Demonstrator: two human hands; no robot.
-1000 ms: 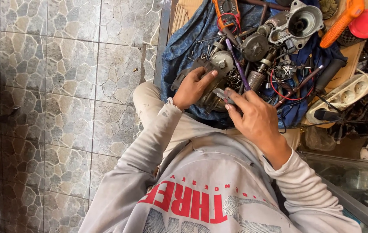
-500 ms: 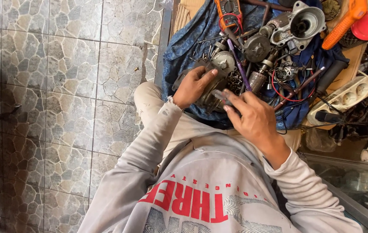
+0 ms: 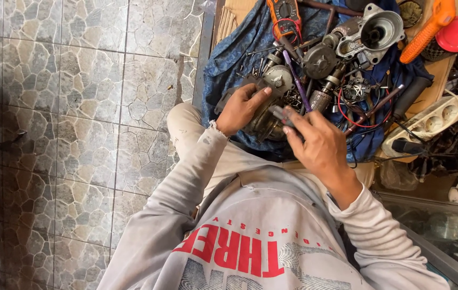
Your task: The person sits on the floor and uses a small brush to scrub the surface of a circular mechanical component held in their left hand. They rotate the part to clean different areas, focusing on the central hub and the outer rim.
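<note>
Head view, items listed against the blue cloth (image 3: 229, 59). Motor housing (image 3: 264, 115): dark, on the cloth's near edge above your lap. Your left hand (image 3: 239, 110): fingers curled over the housing's left side, thumb laid on top. Your right hand (image 3: 320, 147): fingertips pinching a small grey part (image 3: 278, 113), just beside the housing. Purple screwdriver (image 3: 296, 80): behind the housing. Orange multimeter (image 3: 284, 13): far edge. White power strip (image 3: 427, 121): right of the cloth.
</note>
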